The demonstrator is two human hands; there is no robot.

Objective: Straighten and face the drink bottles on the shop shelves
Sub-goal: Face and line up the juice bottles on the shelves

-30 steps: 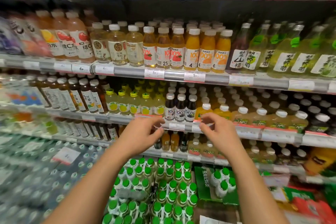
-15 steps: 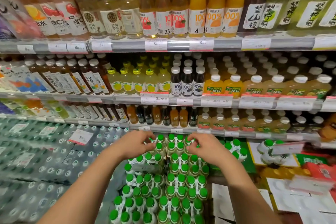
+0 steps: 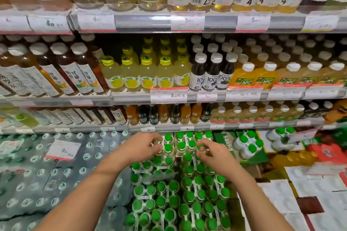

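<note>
Green plastic caps, round and glossy, are what we see massed at the bottom of the display: the green-capped bottles (image 3: 185,189) stand upright in rows, long axes vertical, caps toward the camera, joined in packs by white plastic carrier rings. They sit below the lowest shelf edge, centre frame.

Our left hand (image 3: 139,149) reaches to the back rows, fingers curled, thumb and forefinger pinching at a cap or ring near the left rear bottles; we cannot tell which. Our right hand (image 3: 214,153) mirrors it just right, fingers (image 3: 201,146) curled and pinching at a cap in the rear row. Bare forearms run up from the bottom edge.

Left of the pack, shrink-wrapped water cases (image 3: 56,174), clear crinkly film, small pale caps, with a white price card (image 3: 63,150) resting on top. Right, a loose four-pack (image 3: 247,145) tilted on green cardboard.

On the shelf above: small amber and dark bottles (image 3: 169,114), upright, labels forward. Next shelf up: yellow-capped lemon drinks (image 3: 148,73), dark juice bottles (image 3: 212,73) with grey caps, squat orange NFC bottles (image 3: 270,76) with white caps, and brown tea bottles (image 3: 75,73) leaning in the wide-angle view. Metal shelf rails (image 3: 150,22) carry blurred price tags.
</note>
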